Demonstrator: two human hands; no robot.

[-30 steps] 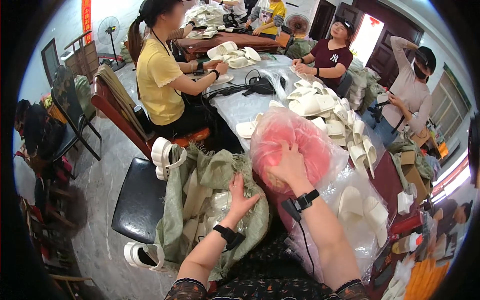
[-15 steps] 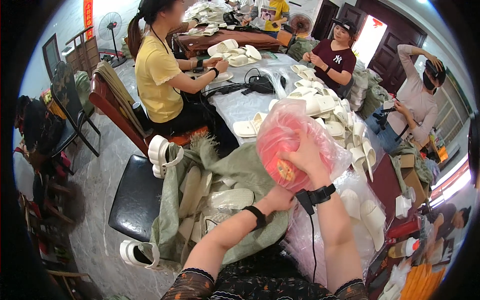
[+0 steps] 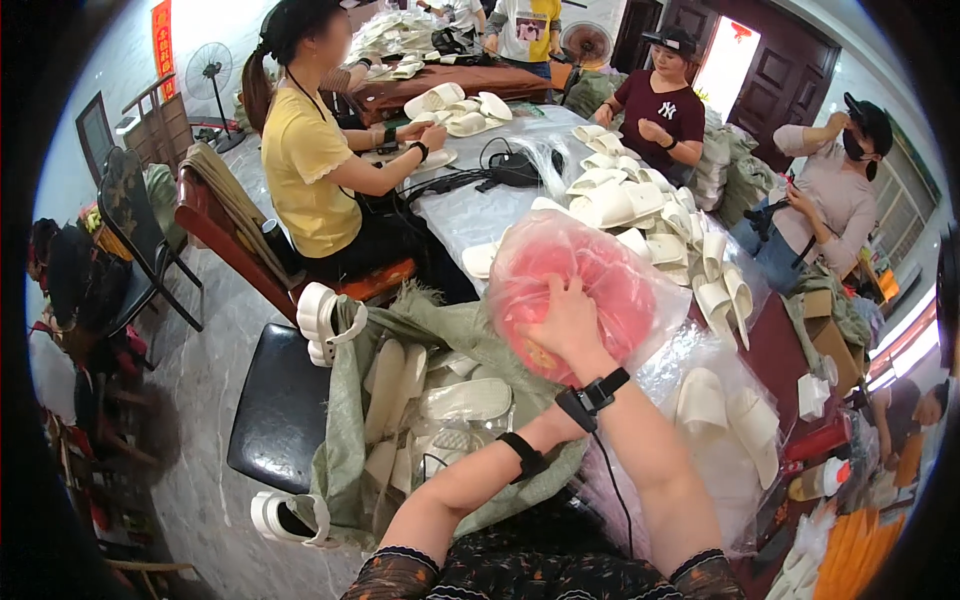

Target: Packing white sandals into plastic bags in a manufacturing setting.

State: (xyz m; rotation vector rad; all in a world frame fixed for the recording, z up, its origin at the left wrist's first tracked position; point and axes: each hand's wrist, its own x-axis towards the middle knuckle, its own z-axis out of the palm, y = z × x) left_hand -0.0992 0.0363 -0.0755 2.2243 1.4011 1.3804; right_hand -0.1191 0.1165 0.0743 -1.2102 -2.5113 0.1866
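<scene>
Right hand (image 3: pixel 572 325) had its fingers clutched onto the red bundle (image 3: pixel 630 290) in a clear bag (image 3: pixel 674 302), mid-frame, right beneath them, roundish with no obvious long axis. Left hand (image 3: pixel 555 428) was farther off, fingers hidden, couldn't tell their grip. Green sack (image 3: pixel 342 435) sat lower left.

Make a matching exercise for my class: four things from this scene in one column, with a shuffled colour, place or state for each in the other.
Column one
1. Pink bundle
2. Woven sack
3. Padded seat
4. Standing fan

Column two
A. Black, just left of the sack
B. Upright, in the background
C. Under the right hand
D. Open, with pale slippers inside

Pairs: 1-C, 2-D, 3-A, 4-B
</scene>
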